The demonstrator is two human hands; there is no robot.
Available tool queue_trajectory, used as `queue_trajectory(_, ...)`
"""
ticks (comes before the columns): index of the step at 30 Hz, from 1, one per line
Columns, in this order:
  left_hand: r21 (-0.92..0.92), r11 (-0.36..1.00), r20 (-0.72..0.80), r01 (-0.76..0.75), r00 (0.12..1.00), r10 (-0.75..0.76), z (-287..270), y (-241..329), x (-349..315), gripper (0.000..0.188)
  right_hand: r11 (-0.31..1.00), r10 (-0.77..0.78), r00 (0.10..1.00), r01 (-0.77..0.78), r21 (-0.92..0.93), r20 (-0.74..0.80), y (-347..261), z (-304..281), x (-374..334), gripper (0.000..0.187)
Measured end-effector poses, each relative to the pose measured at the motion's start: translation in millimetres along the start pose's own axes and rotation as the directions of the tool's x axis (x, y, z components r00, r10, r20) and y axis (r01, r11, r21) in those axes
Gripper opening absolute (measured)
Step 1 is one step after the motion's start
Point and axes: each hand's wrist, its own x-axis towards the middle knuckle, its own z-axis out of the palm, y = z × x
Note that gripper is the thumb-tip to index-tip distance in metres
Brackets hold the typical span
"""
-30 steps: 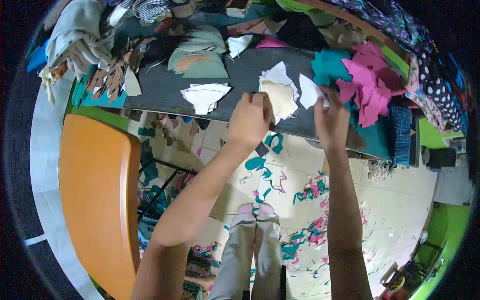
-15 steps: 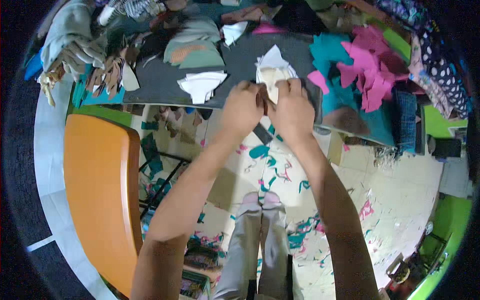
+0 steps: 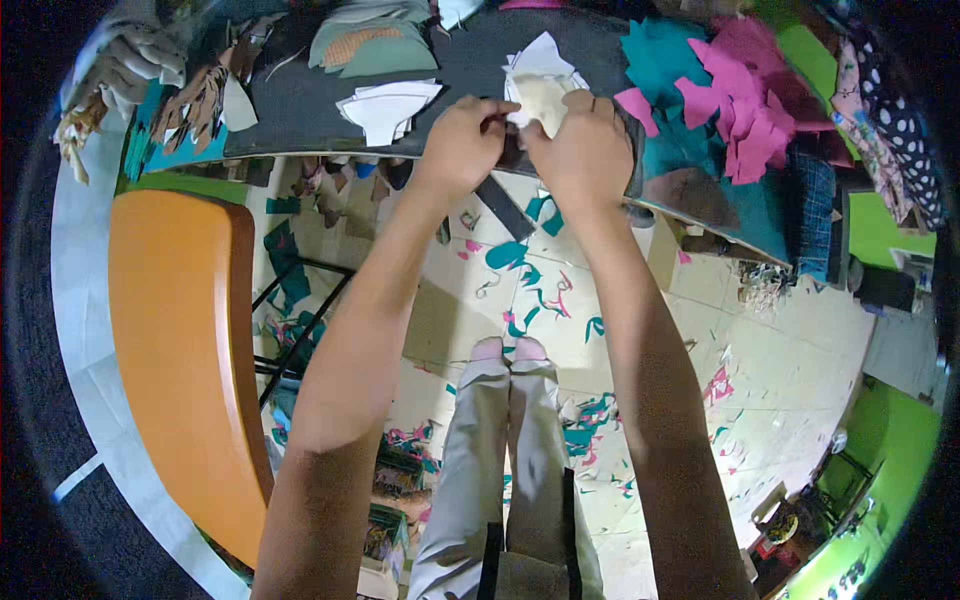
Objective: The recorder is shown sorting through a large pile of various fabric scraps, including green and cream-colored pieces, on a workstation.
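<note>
At the front edge of the dark work table (image 3: 470,65), my two hands are close together. My left hand (image 3: 463,148) is closed, its thumb and fingertips pinched at a small piece I cannot make out. Beside it, my right hand (image 3: 588,152) is curled, with the thumb pointing toward the left fingertips; what it grips is hidden. A dark brown patch shows low between the hands. Just beyond them lies a stack of white cut pieces (image 3: 542,58) with a cream piece (image 3: 538,95) on top. Left of my left hand rests another stack of white fan-shaped pieces (image 3: 388,108).
Pink cut pieces (image 3: 750,95) and teal ones (image 3: 660,60) are heaped at the right. Grey-green fabric (image 3: 375,40) and brown strips (image 3: 200,95) lie farther left. An orange board (image 3: 185,360) stands at my left. Scraps (image 3: 590,425) litter the tiled floor.
The view has tipped downward, so the table sits higher in the picture. My hands have drawn slightly apart at the fingertips, and the brown piece between them shows less.
</note>
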Motion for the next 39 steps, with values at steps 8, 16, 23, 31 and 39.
queue_trajectory(8, 0.115, 0.988, -0.145, -0.101, 0.983, 0.117, 16, 10, -6, 0.023, 0.982, 0.16, 0.987, -0.159, 0.104, -0.005, 19, -14, 4, 0.023)
queue_trajectory(16, 0.119, 0.99, -0.184, -0.07, 0.979, 0.091, 11, 27, -30, 0.029, 0.93, 0.278, 0.954, -0.238, 0.279, -0.112, 21, -17, -9, 0.03)
queue_trajectory(23, -0.548, 0.836, -0.182, 0.029, 0.971, -0.153, 23, 56, -26, 0.03, 0.758, 0.155, 0.986, -0.162, 0.632, 0.067, 10, -35, -13, 0.031)
queue_trajectory(31, -0.514, 0.847, -0.141, 0.137, 0.96, -0.241, 22, 57, -31, 0.031, 0.535, 0.035, 0.916, -0.356, 0.767, 0.4, 13, -32, -32, 0.03)
queue_trajectory(39, -0.537, 0.798, 0.019, 0.273, 0.95, -0.312, 20, 42, -33, 0.034, 0.654, -0.049, 0.942, -0.221, 0.723, 0.332, 9, -41, -38, 0.031)
